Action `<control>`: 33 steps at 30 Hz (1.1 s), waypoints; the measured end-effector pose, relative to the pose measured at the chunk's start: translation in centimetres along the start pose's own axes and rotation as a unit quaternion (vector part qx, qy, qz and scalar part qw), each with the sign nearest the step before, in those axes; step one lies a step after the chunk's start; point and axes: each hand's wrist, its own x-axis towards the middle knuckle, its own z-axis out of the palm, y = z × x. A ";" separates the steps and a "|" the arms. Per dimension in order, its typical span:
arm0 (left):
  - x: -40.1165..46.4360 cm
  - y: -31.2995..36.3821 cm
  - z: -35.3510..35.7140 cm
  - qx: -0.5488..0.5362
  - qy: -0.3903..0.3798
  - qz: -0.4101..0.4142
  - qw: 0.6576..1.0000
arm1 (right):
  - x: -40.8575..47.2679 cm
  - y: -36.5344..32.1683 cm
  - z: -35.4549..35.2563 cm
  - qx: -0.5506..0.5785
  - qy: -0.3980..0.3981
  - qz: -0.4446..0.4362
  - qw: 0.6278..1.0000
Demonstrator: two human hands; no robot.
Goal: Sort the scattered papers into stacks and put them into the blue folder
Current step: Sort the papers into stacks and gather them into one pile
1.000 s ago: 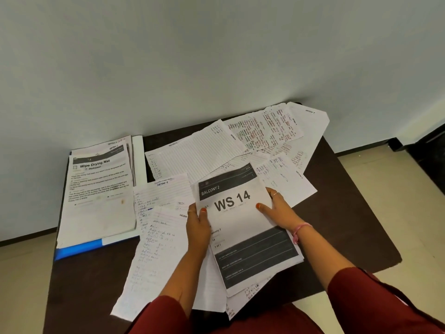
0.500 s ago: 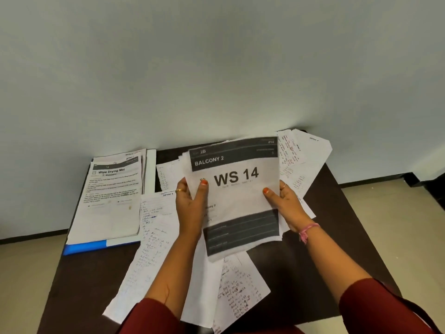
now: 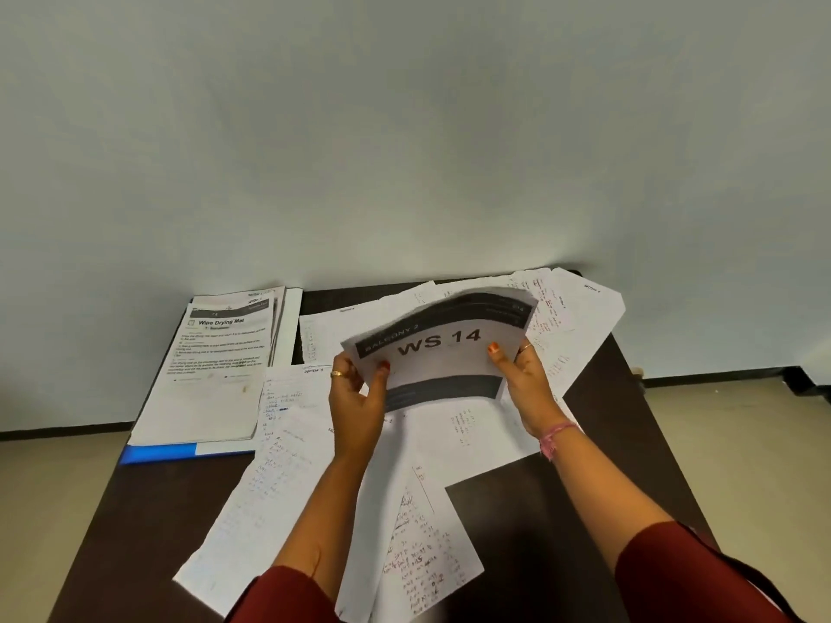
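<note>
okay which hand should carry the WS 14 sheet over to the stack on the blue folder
Probably the left hand: it already pinches the WS 14 sheet on the side nearest the printed stack on the blue folder.

Dark red sleeves on both arms, ending partway up the forearms. Left hand (image 3: 357, 400): gold ring, red-orange polish on the thumbnail. Right hand (image 3: 528, 386): ring on one finger, orange thumbnail polish, pink thread bracelet (image 3: 555, 436) at the wrist. Black strap over the right sleeve.
</note>
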 end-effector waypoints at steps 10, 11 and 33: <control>-0.4 -3.1 1.0 0.052 0.012 -0.055 0.997 | -0.1 0.6 -0.8 -0.155 -0.027 -0.020 0.987; -0.4 -3.4 1.1 0.062 0.015 -0.050 0.997 | -0.1 0.6 -0.9 -0.154 -0.036 -0.027 0.987; 4.1 -1.3 -3.6 0.107 0.046 -0.034 0.993 | 1.4 -3.7 5.1 -0.211 0.023 -0.092 0.973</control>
